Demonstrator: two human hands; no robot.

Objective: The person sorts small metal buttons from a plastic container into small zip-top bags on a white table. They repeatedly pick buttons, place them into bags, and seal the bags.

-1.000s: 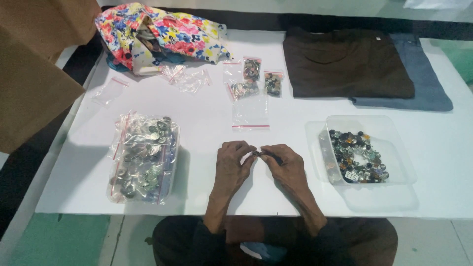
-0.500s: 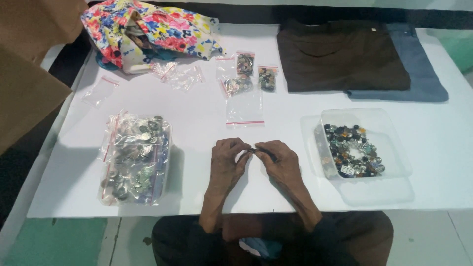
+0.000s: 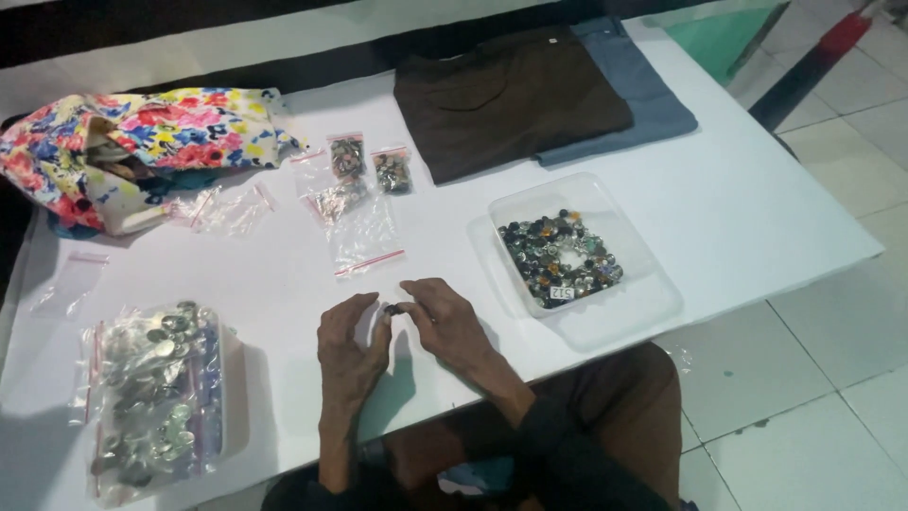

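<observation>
Seated at white table [image 3: 757,218], viewed from above. Left hand [image 3: 352,352] and right hand [image 3: 446,324] resting together on tabletop near front edge, fingertips meeting. Small dark button [image 3: 391,308] pinched between fingertips of both hands, held just above table surface; too small to tell colour or detail beyond dark. Both hands curled, grasping that one piece, palms down. To the right of the hands, apart from them: clear plastic tray [image 3: 653,284] with a heap of mixed dark and coloured buttons in its middle, a small white tag lying at the heap's near edge. To the left, near table corner: large clear zip bag [image 3: 151,397] filled with silvery, greenish round pieces, lying flat. Just beyond the hands: empty clear zip bag [image 3: 364,237] with red closure strip, flat on table. Farther back: two small filled bags [image 3: 369,166] side by side, contents dark and mixed, with another partly filled one just in front of them. More empty clear bags [image 3: 222,208] scattered toward left, one lone bag [image 3: 66,289] near left edge. Far left rear: flowered cloth bag [image 3: 161,137], bright red, yellow, blue print, mouth open, contents not discernible. Rear centre: folded brown cloth [image 3: 511,99] lying on top of folded blue cloth [image 3: 643,95], blue showing along right side. Tiled floor [image 3: 832,397] visible right of table. Dark sleeve on right forearm; left forearm bare.
</observation>
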